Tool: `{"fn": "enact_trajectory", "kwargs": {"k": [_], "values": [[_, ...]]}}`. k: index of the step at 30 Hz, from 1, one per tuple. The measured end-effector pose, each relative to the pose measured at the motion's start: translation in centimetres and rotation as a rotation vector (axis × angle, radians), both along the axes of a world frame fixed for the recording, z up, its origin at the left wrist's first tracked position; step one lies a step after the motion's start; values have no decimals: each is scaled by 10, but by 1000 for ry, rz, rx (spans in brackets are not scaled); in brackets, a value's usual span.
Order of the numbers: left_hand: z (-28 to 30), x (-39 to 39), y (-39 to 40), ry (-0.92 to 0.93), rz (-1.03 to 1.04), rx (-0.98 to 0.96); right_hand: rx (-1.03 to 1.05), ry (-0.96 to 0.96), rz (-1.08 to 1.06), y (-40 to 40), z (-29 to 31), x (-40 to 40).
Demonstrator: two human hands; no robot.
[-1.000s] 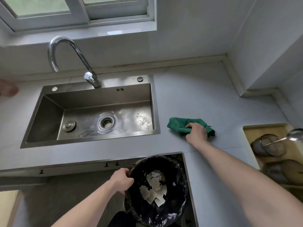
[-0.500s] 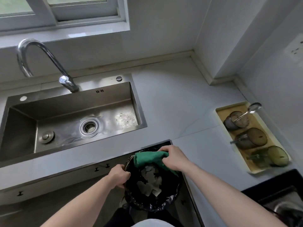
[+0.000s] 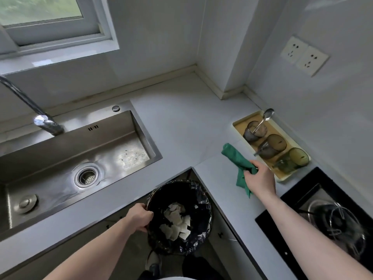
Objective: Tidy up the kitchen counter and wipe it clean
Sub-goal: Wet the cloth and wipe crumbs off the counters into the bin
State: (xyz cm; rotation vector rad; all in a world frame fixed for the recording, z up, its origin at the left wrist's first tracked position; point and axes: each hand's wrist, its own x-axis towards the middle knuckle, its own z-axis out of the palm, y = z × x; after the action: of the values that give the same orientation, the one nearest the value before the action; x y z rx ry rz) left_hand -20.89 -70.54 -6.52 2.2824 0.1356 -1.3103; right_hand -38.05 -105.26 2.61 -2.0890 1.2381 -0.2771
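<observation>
Both hands are busy. Her or his right hand is closed around a bunched green cloth, holding it over the grey counter just beside a shallow yellow tray; one end of the cloth sticks up and away from the fist, the other hangs below it. Whether the cloth touches the counter cannot be told. The left hand is curled over the rim of a round black bin, fingers gripping the near-left edge.

The bin sits below the counter's inner corner, lined with a crinkled, glossy black bag, with pale crumpled scraps of paper lying at the bottom.

On the tray three tinted glass cups lie in a row; the far one has a metal spoon standing in it, its bowl past the tray's far rim. Right of the arm, a black glass hob with a wire pan support is set into the counter. Left is a rectangular brushed-steel sink, with a round drain strainer, a patch of whitish residue on its floor and a curved chrome tap behind it. Two white sockets sit on the right wall, and a window above the sink.
</observation>
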Motion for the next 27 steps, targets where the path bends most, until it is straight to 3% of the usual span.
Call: {"fn": "enact_trajectory", "kwargs": {"k": [9, 13, 19, 27], "values": [[0, 7, -1, -40, -109, -4, -44, 435, -26, 32, -77, -30], [-2, 8, -3, -33, -140, -6, -47, 387, -49, 73, -87, -19], [0, 1, -10, -26, -115, -16, 127, 225, 134, 119, -86, -15], [4, -4, -23, -76, -163, 4, 0, -34, 18, 79, -45, -41]]}}
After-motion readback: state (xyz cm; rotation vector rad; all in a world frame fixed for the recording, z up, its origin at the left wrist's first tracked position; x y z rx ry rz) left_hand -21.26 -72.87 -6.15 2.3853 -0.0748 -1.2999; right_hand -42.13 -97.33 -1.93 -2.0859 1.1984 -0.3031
